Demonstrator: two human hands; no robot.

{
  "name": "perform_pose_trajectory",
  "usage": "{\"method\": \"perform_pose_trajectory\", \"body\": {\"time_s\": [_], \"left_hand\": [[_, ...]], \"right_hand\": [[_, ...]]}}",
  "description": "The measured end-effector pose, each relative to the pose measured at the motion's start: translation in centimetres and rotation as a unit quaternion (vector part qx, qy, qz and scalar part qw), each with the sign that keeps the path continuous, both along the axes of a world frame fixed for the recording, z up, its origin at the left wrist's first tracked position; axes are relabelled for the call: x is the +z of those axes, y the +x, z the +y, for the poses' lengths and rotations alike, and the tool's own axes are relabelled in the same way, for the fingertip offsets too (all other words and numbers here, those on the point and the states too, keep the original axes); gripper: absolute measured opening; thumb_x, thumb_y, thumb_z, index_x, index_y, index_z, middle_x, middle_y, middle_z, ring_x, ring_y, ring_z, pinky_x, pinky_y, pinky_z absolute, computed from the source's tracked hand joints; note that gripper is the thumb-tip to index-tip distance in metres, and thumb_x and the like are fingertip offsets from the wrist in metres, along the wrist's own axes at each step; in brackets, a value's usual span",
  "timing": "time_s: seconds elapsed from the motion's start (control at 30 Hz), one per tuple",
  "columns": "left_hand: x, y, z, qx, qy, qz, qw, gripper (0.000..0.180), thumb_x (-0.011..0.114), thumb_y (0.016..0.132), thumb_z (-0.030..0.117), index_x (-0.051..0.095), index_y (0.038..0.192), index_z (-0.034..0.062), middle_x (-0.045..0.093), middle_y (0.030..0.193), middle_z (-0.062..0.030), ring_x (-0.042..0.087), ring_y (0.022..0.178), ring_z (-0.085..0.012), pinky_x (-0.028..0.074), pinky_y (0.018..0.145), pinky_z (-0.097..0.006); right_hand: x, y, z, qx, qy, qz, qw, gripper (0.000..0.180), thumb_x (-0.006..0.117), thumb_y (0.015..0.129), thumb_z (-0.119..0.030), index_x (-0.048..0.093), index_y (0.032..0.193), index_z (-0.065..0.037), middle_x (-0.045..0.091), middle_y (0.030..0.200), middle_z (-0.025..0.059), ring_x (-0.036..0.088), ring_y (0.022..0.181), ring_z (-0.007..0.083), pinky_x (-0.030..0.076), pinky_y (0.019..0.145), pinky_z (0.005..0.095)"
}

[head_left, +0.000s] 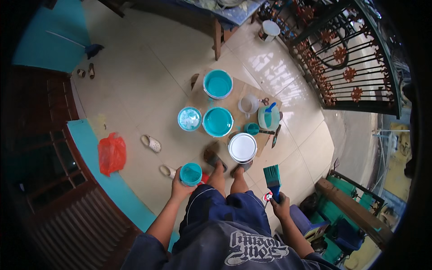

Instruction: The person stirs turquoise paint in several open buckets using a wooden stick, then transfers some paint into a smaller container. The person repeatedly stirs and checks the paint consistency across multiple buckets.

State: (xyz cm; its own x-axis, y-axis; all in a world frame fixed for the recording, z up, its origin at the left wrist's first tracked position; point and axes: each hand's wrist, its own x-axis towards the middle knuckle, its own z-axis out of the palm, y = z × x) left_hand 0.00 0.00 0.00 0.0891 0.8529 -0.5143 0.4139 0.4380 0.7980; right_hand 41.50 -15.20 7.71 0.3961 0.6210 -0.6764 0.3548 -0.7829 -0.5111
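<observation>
A small round tub of turquoise paint [191, 174] is gripped by its side in my left hand [180, 190]. Lower right, my right hand [281, 207] is closed round the handle of a wide paintbrush [272, 177], its turquoise-coated bristles pointing up. Ahead, on a brown sheet [243, 87], stand two open buckets of turquoise paint, a far bucket [218, 84] and a nearer bucket [218, 122]. Left of them is a round paint-smeared white and turquoise lid or pail [189, 119]. A white-topped bucket [242, 148] stands close to my feet.
Right on the sheet are a clear cup [248, 104], scissors [264, 101], a tub with a blue-handled tool [268, 119], a small paint cup [251, 129] and a blade-like tool [276, 136]. Clogs [151, 143] and a red plastic bag [112, 154] lie left; a metal gate [351, 72] stands right.
</observation>
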Motion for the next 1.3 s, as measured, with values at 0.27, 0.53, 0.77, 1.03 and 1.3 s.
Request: {"method": "perform_pose_trajectory", "body": {"time_s": [0.27, 0.53, 0.77, 1.03, 1.3], "left_hand": [[-0.1, 4.9, 0.0, 0.055, 0.031, 0.042, 0.997, 0.084, 0.088, 0.061, 0.004, 0.047, 0.133, 0.0055, 0.063, 0.122, -0.011, 0.061, 0.114, -0.0244, 0.049, 0.098, -0.038], [0.5, 7.7, -0.5, 0.114, 0.022, 0.023, 0.993, 0.08, 0.09, 0.062, 0.007, 0.048, 0.13, 0.0018, 0.062, 0.121, -0.0136, 0.062, 0.111, -0.0261, 0.049, 0.097, -0.039], [-5.1, 10.6, -2.4, 0.043, 0.049, 0.015, 0.998, 0.065, 0.087, 0.067, 0.002, 0.055, 0.124, 0.0012, 0.065, 0.116, -0.0105, 0.064, 0.107, -0.0222, 0.05, 0.096, -0.039], [-15.2, 8.2, -0.7, -0.051, 0.065, 0.071, 0.994, 0.074, 0.09, 0.064, 0.007, 0.052, 0.126, 0.0015, 0.063, 0.118, -0.0148, 0.063, 0.11, -0.0282, 0.049, 0.096, -0.04], [-18.2, 2.5, -2.0, -0.071, 0.033, 0.093, 0.993, 0.079, 0.092, 0.062, 0.009, 0.05, 0.127, 0.0014, 0.06, 0.119, -0.0165, 0.062, 0.111, -0.0324, 0.049, 0.096, -0.04]], "right_hand": [[-5.9, 0.2, 4.6, 0.013, 0.016, 0.011, 1.0, 0.021, 0.072, 0.082, -0.014, 0.062, 0.089, 0.003, 0.063, 0.074, 0.0151, 0.061, 0.067, 0.0216, 0.048, 0.063, 0.036], [-10.8, 1.3, 6.4, 0.022, 0.022, 0.033, 0.999, 0.023, 0.069, 0.087, -0.02, 0.061, 0.092, 0.001, 0.062, 0.073, 0.0134, 0.06, 0.067, 0.022, 0.047, 0.064, 0.0376], [-20.1, 0.7, 5.4, 0.042, 0.051, -0.091, 0.994, 0.021, 0.065, 0.088, -0.017, 0.058, 0.102, -0.003, 0.064, 0.079, 0.021, 0.064, 0.073, 0.0396, 0.049, 0.065, 0.045], [-32.5, -5.2, 6.8, -0.007, 0.117, -0.177, 0.977, 0.029, 0.067, 0.084, -0.011, 0.055, 0.109, -0.003, 0.064, 0.087, 0.0216, 0.065, 0.077, 0.0422, 0.051, 0.067, 0.0461], [-36.8, -9.0, 7.8, -0.068, 0.148, -0.262, 0.951, 0.031, 0.069, 0.086, -0.011, 0.052, 0.109, 0.0, 0.055, 0.091, 0.019, 0.059, 0.081, 0.039, 0.049, 0.073, 0.0429]]}}
